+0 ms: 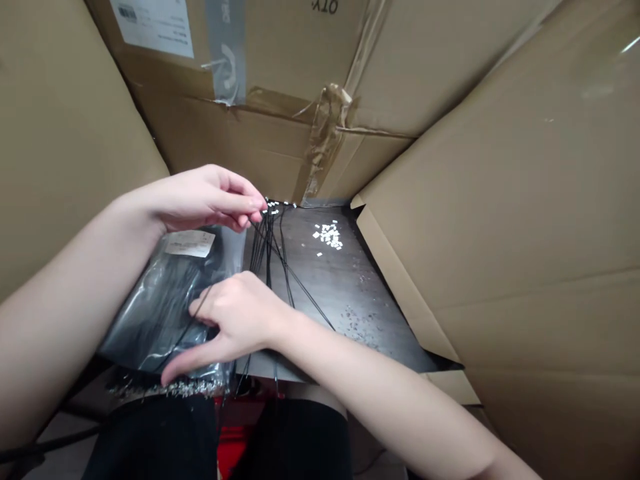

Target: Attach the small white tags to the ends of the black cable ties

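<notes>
My left hand [213, 200] is closed in a pinch at the upper ends of thin black cables. One black cable [305, 290] runs from near its fingertips down to the right, passing behind my right forearm. Below it, my right hand [237, 317] is over a clear plastic bag [143, 320], thumb spread well away from its curled fingers. A thin dark strand crosses those fingers, and whether they grip it I cannot tell. More black cables [260, 247] lie beside the bag on the dark tabletop [315, 287]. The bag holds dark strands and bears a white label [190, 243].
Small white pieces [330, 237] lie scattered on the tabletop, with tiny dark bits [360, 323] nearer me. Cardboard walls stand left, behind [280, 60] and right [525, 220]. Small metallic ends [190, 389] overhang the front edge above my legs. Something red [234, 443] shows below.
</notes>
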The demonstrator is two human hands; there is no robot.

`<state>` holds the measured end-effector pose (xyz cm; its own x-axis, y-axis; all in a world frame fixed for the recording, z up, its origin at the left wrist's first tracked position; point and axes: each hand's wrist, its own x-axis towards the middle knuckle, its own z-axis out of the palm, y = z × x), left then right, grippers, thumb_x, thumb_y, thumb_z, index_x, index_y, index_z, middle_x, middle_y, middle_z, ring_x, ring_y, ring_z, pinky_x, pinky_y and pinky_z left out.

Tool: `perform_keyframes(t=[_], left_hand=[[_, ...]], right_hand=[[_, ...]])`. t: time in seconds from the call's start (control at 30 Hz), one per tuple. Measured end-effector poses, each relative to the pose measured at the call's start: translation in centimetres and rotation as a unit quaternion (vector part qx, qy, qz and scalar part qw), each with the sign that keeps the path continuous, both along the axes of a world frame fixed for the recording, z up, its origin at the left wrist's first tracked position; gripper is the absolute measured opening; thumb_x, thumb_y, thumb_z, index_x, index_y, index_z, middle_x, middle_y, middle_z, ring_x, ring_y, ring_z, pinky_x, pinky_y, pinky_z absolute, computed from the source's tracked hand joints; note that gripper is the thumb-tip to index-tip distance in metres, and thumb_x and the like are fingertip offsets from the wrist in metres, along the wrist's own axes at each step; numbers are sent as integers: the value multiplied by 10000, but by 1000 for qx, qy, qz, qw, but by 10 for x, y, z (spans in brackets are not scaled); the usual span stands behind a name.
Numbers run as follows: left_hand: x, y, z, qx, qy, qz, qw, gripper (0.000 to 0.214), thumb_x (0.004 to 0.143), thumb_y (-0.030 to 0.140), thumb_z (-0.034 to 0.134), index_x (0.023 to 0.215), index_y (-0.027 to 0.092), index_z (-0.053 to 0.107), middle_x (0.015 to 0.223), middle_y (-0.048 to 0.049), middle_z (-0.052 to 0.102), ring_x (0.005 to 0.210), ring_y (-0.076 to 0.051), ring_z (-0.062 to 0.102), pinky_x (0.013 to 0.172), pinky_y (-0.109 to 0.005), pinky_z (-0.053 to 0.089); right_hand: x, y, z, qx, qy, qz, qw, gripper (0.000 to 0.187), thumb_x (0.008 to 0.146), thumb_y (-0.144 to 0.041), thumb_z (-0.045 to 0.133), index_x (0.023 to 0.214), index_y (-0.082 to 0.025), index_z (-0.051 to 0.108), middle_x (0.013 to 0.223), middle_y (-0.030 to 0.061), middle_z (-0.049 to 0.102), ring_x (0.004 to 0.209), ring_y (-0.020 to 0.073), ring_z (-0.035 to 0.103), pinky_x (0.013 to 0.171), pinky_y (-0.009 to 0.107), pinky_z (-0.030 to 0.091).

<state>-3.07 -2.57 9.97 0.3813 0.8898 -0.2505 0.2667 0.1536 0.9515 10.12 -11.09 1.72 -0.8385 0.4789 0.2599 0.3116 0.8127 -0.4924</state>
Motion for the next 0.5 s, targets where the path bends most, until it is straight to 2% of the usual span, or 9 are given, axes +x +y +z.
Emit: perform_keyframes(t=[0.07, 0.1, 0.17, 0.23, 0.27, 0.3, 0.33, 0.4, 0.5], left_hand=[[9, 10, -4, -31, -5, -73, 997, 163, 678, 193, 884, 775, 122, 775, 752, -72, 715, 650, -134, 650, 622, -253, 548], [13, 16, -10, -38, -26, -88, 995, 187, 672, 201, 895, 784, 112, 774, 752, -78, 718, 637, -124, 646, 605, -236, 540], [20, 27, -28, -50, -82, -74, 993, 223, 678, 227, 905, 806, 110, 765, 752, -68, 718, 622, -94, 638, 590, -196, 534], [25, 35, -50, -75, -107, -45, 990, 265, 662, 244, 921, 795, 109, 736, 719, -55, 706, 633, -103, 665, 618, -203, 569], [28, 37, -60, -89, -101, -48, 990, 284, 662, 257, 923, 796, 103, 725, 719, -61, 708, 634, -114, 677, 620, -217, 582], [29, 37, -69, -97, -94, -54, 989, 298, 668, 269, 921, 810, 102, 720, 732, -65, 712, 635, -121, 686, 617, -226, 590], [31, 36, -76, -93, -90, -60, 990, 305, 683, 284, 914, 825, 102, 715, 742, -68, 714, 634, -129, 692, 610, -239, 595], [33, 32, -85, -59, -79, -53, 994, 278, 714, 275, 892, 809, 99, 699, 708, -55, 694, 589, -116, 670, 543, -212, 562], [33, 28, -88, -11, -78, -29, 996, 151, 805, 213, 808, 830, 104, 705, 691, -33, 675, 527, -77, 611, 438, -157, 456]], right_hand=[[12, 13, 1, 29, 38, -68, 997, 621, 965, -646, 458, 542, -192, 426, 578, -9, 544, 616, 116, 537, 610, 285, 332], [22, 22, 2, 53, 66, -97, 992, 590, 995, -579, 425, 546, -197, 440, 573, -2, 544, 609, 120, 535, 625, 287, 354], [46, 43, 4, 109, 136, -184, 967, 550, 1007, -529, 366, 574, -210, 487, 594, 21, 561, 620, 145, 544, 654, 296, 393], [72, 66, 4, 140, 183, -361, 904, 525, 1032, -429, 286, 630, -214, 546, 647, 50, 593, 640, 167, 553, 684, 314, 412], [84, 76, 3, 143, 175, -441, 868, 485, 1025, -417, 324, 660, -212, 570, 677, 60, 611, 655, 177, 559, 694, 321, 417], [95, 86, 1, 135, 155, -504, 839, 424, 1006, -398, 384, 692, -208, 596, 705, 68, 634, 678, 191, 573, 709, 328, 424], [105, 95, -1, 112, 122, -542, 824, 357, 983, -356, 430, 726, -203, 626, 737, 75, 662, 709, 205, 594, 731, 335, 434], [120, 107, -7, 52, 54, -572, 817, 352, 982, -309, 422, 772, -203, 683, 800, 89, 709, 792, 229, 636, 787, 352, 458], [129, 114, -16, 25, -10, -554, 832, 219, 906, -222, 538, 832, -203, 743, 924, 88, 757, 917, 239, 678, 867, 359, 480]])
